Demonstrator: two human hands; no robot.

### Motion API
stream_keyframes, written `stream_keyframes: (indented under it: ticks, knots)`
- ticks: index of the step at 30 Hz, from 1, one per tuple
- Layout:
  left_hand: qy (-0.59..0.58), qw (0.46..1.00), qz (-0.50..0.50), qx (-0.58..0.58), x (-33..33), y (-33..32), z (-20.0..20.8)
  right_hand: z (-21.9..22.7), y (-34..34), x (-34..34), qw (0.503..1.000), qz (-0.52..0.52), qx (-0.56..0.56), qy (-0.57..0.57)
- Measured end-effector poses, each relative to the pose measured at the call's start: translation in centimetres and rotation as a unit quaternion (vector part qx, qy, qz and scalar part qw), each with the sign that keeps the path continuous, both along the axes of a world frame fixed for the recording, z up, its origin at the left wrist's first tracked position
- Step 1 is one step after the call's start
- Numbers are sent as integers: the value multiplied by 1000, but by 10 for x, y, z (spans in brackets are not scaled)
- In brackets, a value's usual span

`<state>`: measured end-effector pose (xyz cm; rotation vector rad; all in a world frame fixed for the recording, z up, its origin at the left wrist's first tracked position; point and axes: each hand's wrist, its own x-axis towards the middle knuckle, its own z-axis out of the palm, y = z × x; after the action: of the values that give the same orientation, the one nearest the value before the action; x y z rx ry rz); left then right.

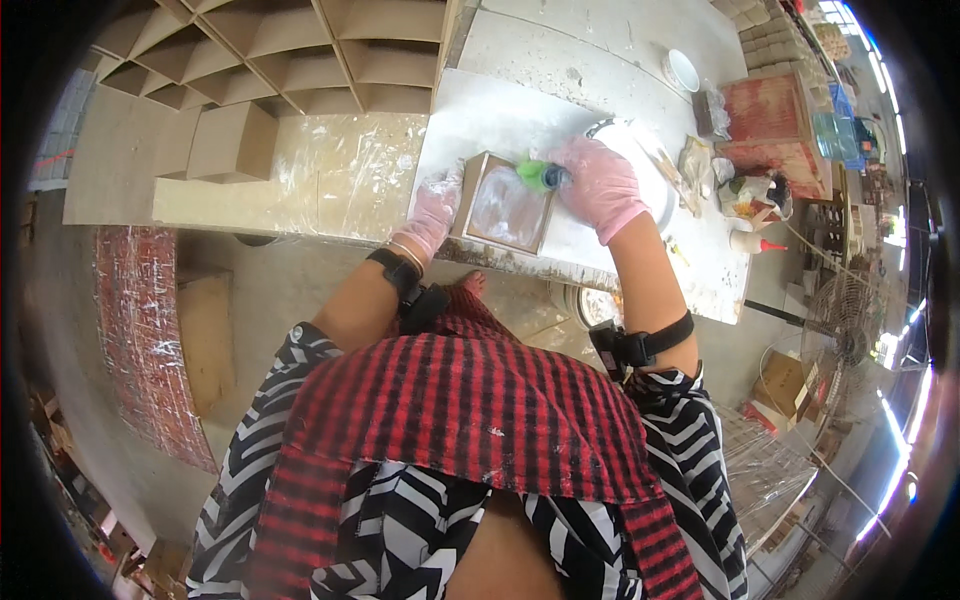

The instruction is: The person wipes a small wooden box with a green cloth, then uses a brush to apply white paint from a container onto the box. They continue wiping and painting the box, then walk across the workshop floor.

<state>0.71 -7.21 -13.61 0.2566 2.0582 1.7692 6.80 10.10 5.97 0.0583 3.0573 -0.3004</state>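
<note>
A shallow brown box lies near the front edge of the white work surface, its inner panel smeared with white. My left hand, in a pink glove, holds the box along its left side. In my right hand, also pink-gloved, is a small tool with a green part and a dark bluish round end; its kind is hard to make out. That tool is over the box's upper right corner. Partly behind my right hand lies a round white tray, with flat sticks across its right side.
A brown compartment rack stands at the far left, beside a plain brown box. To the right are a white bowl, a red-stained crate, crumpled bags and a red-tipped bottle. Below the table edge sits a bucket.
</note>
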Motion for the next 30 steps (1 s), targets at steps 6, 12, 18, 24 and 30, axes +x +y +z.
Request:
stream_keyframes:
  ticks: [6, 12, 18, 24, 30]
  knots:
    - [66, 997, -24, 25, 1, 2, -16, -3, -14, -14, 998, 33, -45, 23]
    - [-120, 993, 11, 14, -7, 6, -25, 11, 17, 37, 983, -110, -99, -107]
    - [-114, 992, 5, 45, -7, 4, -21, -7, 26, 42, 980, -180, -55, -71]
    - [27, 999, -26, 15, 2, -3, -8, -27, -13, 91, 980, -164, -97, -65]
    - [-10, 1000, -4, 4, 3, -2, 14, 4, -28, 114, 938, -193, -274, -93]
